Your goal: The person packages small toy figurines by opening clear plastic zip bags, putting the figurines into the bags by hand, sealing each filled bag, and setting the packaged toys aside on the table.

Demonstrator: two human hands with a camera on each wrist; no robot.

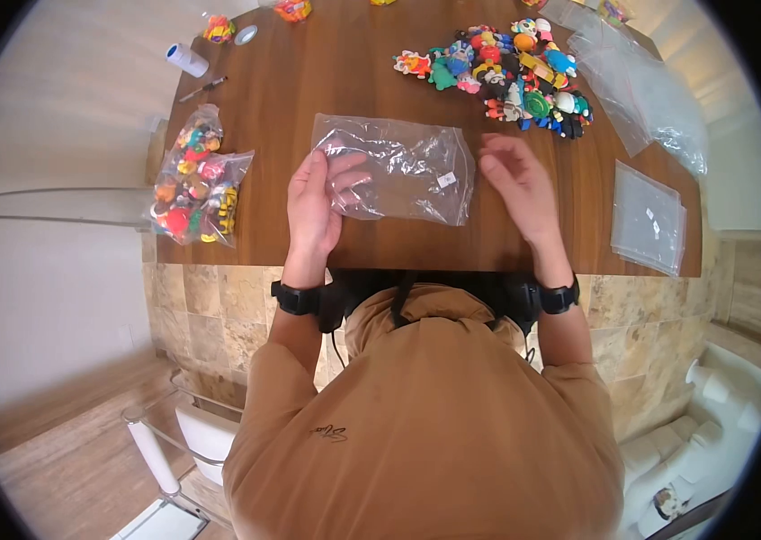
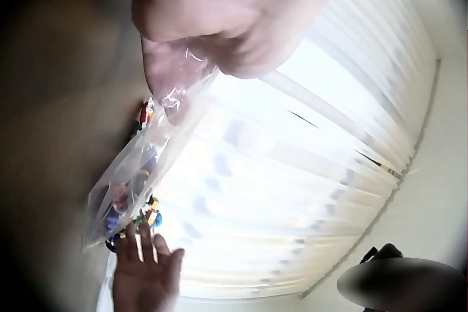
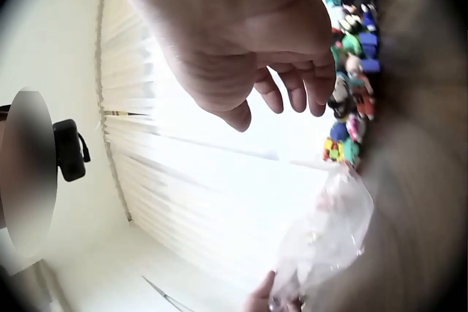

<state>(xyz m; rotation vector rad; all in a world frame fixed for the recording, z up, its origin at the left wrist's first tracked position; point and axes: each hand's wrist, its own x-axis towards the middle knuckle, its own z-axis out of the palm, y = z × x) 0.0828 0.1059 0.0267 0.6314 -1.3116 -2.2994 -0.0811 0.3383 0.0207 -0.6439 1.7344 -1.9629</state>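
Observation:
A clear plastic bag (image 1: 407,171) with a small white label is held over the wooden table. My left hand (image 1: 313,202) pinches its left end, thumb on the near face and fingers showing through the plastic. In the left wrist view the bag (image 2: 124,188) hangs from that hand (image 2: 227,5), flat and with nothing inside. Just off the bag's right edge is my right hand (image 1: 522,189), holding nothing. The right wrist view shows this hand (image 3: 256,41) with its fingers loosely bent and apart from the bag (image 3: 329,217).
Colourful toy figures (image 1: 536,103) are piled at the back right. A bag of toys (image 1: 178,219) lies at the left edge. Flat clear bags (image 1: 646,216) lie front right, with more plastic (image 1: 614,85) behind. Back left are a white bottle (image 1: 187,60), a pen (image 1: 205,89) and a tape roll (image 1: 246,35).

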